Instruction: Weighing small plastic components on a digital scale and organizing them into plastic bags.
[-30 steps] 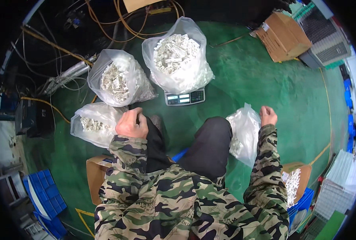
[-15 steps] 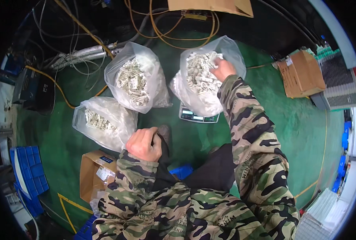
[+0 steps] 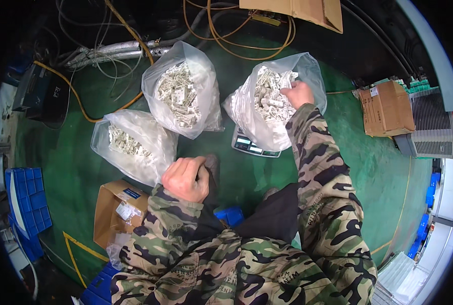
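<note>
My right hand (image 3: 298, 94) reaches into a clear plastic bag (image 3: 313, 71) heaped with small white slotted parts (image 3: 269, 96). Its fingers are pinched together at the right side of the heap; what lies between them is hidden. That bag stands on a digital scale (image 3: 255, 148), whose lit displays show at the front. My left hand (image 3: 186, 179) is curled into a fist over my left knee, with nothing visible in it. Close beyond the fist, a second bag (image 3: 158, 145) of similar parts leans over. A third open bag (image 3: 206, 66) of them stands between the other two.
An open cardboard box (image 3: 107, 216) with plastic wrapping sits at left, near blue crates (image 3: 31, 201). Cables and a yellow hose (image 3: 81, 109) run along the back left. At right, another carton (image 3: 386, 109) adjoins a grey ribbed unit (image 3: 432, 122). A blue object (image 3: 230, 216) lies between my legs.
My right hand has shifted slightly right and toward me within the bag, its fingers lower at the heap. My left fist stays over the knee. The whole view has shifted a little.
</note>
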Demonstrator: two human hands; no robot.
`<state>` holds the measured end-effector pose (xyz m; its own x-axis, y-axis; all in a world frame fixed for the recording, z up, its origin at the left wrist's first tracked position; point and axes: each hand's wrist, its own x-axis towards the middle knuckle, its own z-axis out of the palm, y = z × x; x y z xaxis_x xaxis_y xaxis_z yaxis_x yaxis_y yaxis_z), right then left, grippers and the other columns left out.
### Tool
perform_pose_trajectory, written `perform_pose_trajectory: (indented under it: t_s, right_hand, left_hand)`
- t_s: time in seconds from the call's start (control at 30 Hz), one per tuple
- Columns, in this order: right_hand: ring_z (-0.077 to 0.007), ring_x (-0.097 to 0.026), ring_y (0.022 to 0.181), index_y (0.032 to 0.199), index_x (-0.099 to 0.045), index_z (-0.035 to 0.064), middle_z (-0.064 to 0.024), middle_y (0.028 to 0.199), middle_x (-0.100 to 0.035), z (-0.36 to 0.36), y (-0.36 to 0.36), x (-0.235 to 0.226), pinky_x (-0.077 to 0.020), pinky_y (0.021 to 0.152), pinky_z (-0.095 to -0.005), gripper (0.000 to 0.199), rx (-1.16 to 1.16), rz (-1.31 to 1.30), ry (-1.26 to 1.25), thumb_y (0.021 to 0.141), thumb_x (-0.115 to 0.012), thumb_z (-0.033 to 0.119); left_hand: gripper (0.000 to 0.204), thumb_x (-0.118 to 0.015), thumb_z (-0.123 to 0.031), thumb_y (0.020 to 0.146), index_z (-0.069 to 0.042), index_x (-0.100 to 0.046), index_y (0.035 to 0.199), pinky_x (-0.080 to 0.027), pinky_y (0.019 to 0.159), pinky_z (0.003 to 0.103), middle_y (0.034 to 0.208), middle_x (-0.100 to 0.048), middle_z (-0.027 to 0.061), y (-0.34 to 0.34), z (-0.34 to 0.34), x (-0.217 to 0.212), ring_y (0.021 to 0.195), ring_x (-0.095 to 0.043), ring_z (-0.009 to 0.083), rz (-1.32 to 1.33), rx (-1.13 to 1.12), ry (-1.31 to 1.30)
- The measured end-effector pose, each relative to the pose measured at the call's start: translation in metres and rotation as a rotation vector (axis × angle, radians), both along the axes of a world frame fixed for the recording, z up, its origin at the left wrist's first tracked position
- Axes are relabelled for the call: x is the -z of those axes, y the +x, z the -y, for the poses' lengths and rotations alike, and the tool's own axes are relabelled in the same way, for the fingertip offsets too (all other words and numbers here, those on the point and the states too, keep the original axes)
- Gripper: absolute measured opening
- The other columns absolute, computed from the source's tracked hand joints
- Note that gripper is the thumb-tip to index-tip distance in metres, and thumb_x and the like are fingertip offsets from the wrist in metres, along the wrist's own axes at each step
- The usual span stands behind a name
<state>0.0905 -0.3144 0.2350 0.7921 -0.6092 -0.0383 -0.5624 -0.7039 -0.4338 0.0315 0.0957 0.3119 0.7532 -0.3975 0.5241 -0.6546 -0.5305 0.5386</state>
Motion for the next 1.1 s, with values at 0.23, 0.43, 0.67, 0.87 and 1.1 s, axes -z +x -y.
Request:
perform_pose_trajectory:
  t_s: [0.23, 0.43, 0.67, 0.87, 1.1]
  right_hand:
    - [-0.0099, -0.056, 0.057, 0.093, -0.07, -0.0018, -0.0051, 0.073, -0.065, -0.039, -0.112, -0.073, -0.0421, 0.046, -0.0252, 0.023, 0.133, 0.757, 1.1, 0.086, -0.07, 0.02]
    - [-0.0113, -0.04, 0.048, 0.104, -0.063, 0.0092, -0.0054, 0.075, -0.063, -0.05, -0.289, -0.068, -0.0346, 0.047, -0.0306, 0.03, 0.367, 0.825, 1.406, 0.095, -0.057, 0.037]
    - [-0.0128, -0.045, 0.046, 0.093, -0.063, 0.0138, -0.0007, 0.067, -0.059, -0.095, -0.527, 0.022, -0.0388, 0.044, -0.03, 0.037, 1.087, 0.837, 1.311, 0.089, -0.062, 0.051]
    - [-0.0161, -0.046, 0.045, 0.088, -0.062, 0.0114, -0.0016, 0.063, -0.056, -0.125, -0.645, 0.087, -0.039, 0.042, -0.0315, 0.034, 1.474, 0.73, 1.098, 0.084, -0.071, 0.043]
    - [-0.0179, -0.046, 0.045, 0.094, -0.071, 0.0001, -0.0068, 0.066, -0.058, -0.09, -0.638, 0.103, -0.0385, 0.04, -0.0344, 0.032, 1.341, 0.426, 0.635, 0.081, -0.078, 0.028]
  left_hand:
    - [0.015, -0.067, 0.002, 0.07, -0.005, -0.069, 0.083, -0.052, 0.06, 0.037, 0.075, -0.068, 0.0111, -0.007, 0.0, 0.001, 0.067, -0.066, 0.0301, 0.059, 0.026, 0.004]
    - [0.015, -0.065, -0.001, 0.071, -0.008, -0.067, 0.083, -0.05, 0.059, 0.04, 0.072, -0.064, 0.0086, -0.019, 0.001, 0.0, 0.065, -0.062, 0.0287, 0.133, 0.064, 0.025]
    - [0.014, -0.067, -0.004, 0.072, -0.009, -0.069, 0.085, -0.051, 0.065, 0.039, 0.076, -0.067, 0.0076, -0.035, 0.002, -0.005, 0.071, -0.064, 0.0275, 0.159, 0.109, 0.102]
    - [0.011, -0.068, -0.009, 0.077, -0.011, -0.071, 0.087, -0.053, 0.072, 0.039, 0.083, -0.071, 0.0076, -0.042, 0.003, -0.006, 0.08, -0.067, 0.0281, 0.114, 0.114, 0.178]
    - [0.011, -0.067, -0.01, 0.078, -0.011, -0.071, 0.088, -0.053, 0.073, 0.04, 0.084, -0.071, 0.0073, -0.043, 0.001, -0.004, 0.081, -0.067, 0.0279, 0.118, 0.103, 0.203]
